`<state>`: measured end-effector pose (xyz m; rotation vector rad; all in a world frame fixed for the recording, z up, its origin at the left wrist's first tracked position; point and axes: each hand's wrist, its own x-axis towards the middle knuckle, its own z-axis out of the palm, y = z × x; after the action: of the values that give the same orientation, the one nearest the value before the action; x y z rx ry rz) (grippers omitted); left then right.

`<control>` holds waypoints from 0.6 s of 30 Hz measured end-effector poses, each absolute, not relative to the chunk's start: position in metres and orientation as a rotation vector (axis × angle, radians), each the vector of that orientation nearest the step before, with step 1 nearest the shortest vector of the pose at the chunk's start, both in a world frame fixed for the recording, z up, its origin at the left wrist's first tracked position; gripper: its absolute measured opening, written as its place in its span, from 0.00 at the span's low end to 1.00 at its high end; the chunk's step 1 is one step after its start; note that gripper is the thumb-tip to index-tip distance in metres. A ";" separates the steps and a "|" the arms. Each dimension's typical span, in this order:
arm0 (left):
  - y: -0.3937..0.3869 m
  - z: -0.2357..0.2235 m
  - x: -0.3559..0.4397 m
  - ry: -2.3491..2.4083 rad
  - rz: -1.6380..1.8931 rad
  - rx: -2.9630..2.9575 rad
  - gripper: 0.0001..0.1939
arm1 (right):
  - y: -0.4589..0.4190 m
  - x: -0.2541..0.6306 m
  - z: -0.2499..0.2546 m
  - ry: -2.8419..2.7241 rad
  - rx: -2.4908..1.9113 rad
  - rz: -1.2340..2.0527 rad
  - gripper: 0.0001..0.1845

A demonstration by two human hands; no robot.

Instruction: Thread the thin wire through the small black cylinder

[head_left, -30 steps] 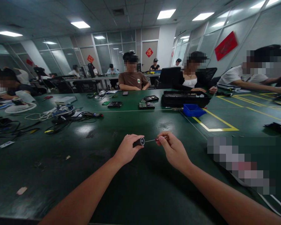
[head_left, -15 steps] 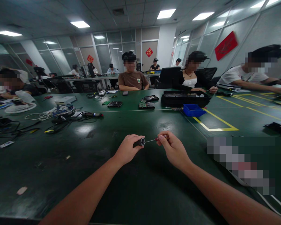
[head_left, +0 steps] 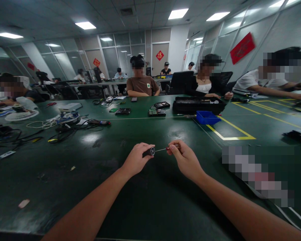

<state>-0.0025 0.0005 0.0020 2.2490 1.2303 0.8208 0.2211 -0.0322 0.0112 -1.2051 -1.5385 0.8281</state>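
Between the thumb and fingers of my left hand (head_left: 137, 159) is a short black cylindrical part (head_left: 152, 151), its round end with a pale rim turned to the right. My right hand (head_left: 184, 157) is closed around the reddish-brown handle of a screwdriver (head_left: 162, 149). The thin metal shaft points left, and its tip is at the round end of the part. Whether the tip sits inside or only touches is too small to tell. Both hands are held above the green table (head_left: 145, 204).
A blue bin (head_left: 207, 117) stands before a long black housing (head_left: 199, 105). Opened hard drives (head_left: 157, 112) lie at the middle back. Tangled cables (head_left: 67, 129) spread on the left. A pixelated object (head_left: 258, 177) with a white cord lies at right. A person (head_left: 142, 82) sits opposite.
The round end of the black part has turned slightly in my left hand. Both hands and the screwdriver stay in nearly the same place.
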 end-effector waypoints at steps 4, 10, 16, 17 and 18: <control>0.001 0.004 -0.003 1.191 0.795 2.250 0.22 | -0.029 0.223 0.011 -1.518 -1.195 0.869 0.12; 0.002 0.000 -0.003 1.247 0.771 2.242 0.23 | -0.034 0.219 0.015 -1.560 -1.219 0.850 0.12; 0.003 -0.002 -0.003 1.259 0.739 2.226 0.23 | -0.030 0.223 0.015 -1.475 -1.237 0.831 0.15; 0.003 -0.002 -0.003 1.252 0.740 2.224 0.23 | -0.029 0.224 0.015 -1.469 -1.238 0.804 0.15; 0.003 -0.002 -0.003 1.245 0.743 2.225 0.23 | -0.029 0.224 0.015 -1.464 -1.234 0.774 0.15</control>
<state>-0.0032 0.0029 -0.0023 2.2247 1.2445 0.7431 0.2244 -0.0286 0.0148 -1.2343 -1.4635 0.7739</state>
